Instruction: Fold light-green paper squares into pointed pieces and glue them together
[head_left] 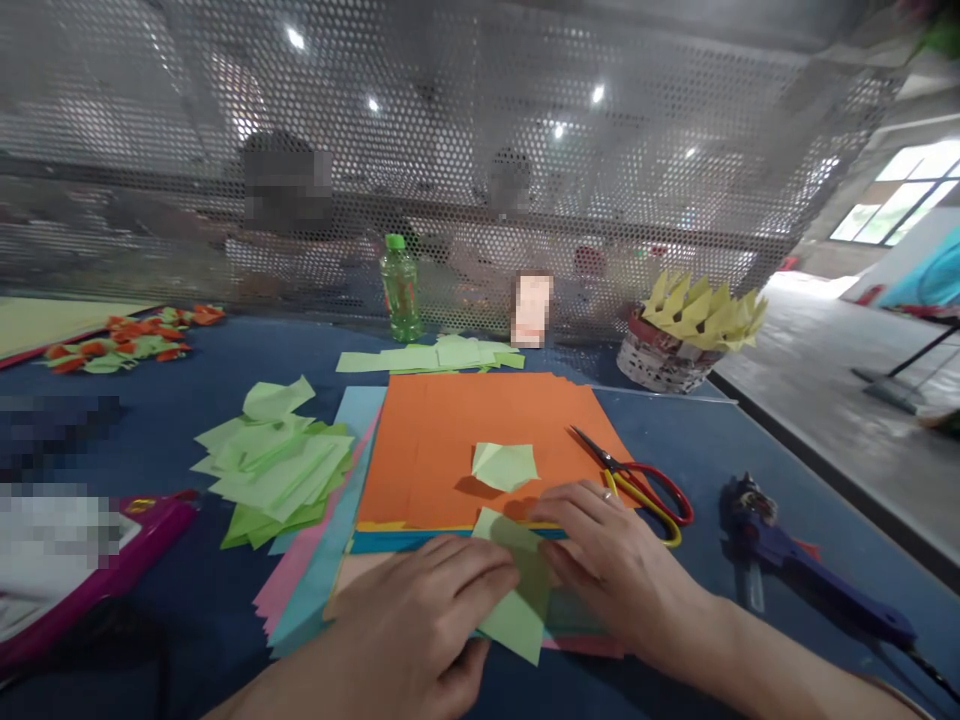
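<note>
My left hand (442, 600) has its fingers closed on the left edge of a light green paper piece (517, 595). From the other side, my right hand (611, 565), with a ring on one finger, pinches the same piece near its upper right edge. Under both hands lies a stack of coloured paper, its orange top sheet (427, 440) plainly visible. Another small green paper piece (504, 465) rests on the orange sheet just beyond my fingers. Scissors (637, 485) with red and yellow handles lie open on the stack's right side, close to my right hand.
A heap of green paper squares (277, 470) sits left of the stack, green strips (442, 354) behind it. A green bottle (400, 290) stands near the perforated metal screen (450, 130). Rightward are a blue glue gun (817, 575) and a basket (664, 355) with yellow paper points.
</note>
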